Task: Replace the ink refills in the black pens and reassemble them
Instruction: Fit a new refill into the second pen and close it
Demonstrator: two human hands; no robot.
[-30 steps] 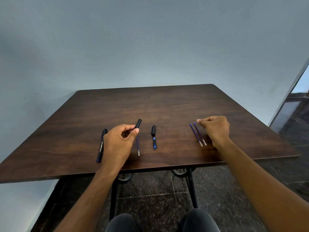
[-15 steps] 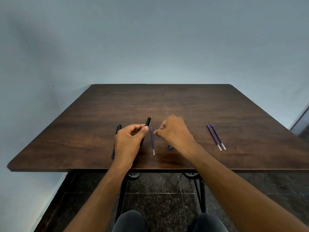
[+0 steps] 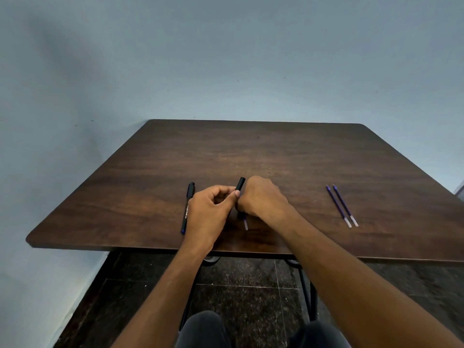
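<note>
Left hand (image 3: 209,209) mid-frame, fingers curled, thumb pinching barrel (image 3: 240,184). Right hand (image 3: 262,199) just beside, knuckles up, fingers tucked under, hidden.

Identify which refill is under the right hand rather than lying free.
The refill beside the black barrel: only its pale end shows below the right hand; the two refills lie untouched far right.

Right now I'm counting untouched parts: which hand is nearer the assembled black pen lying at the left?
Left. The left hand sits just beside the assembled black pen; the right hand is farther right, beyond it.
</note>
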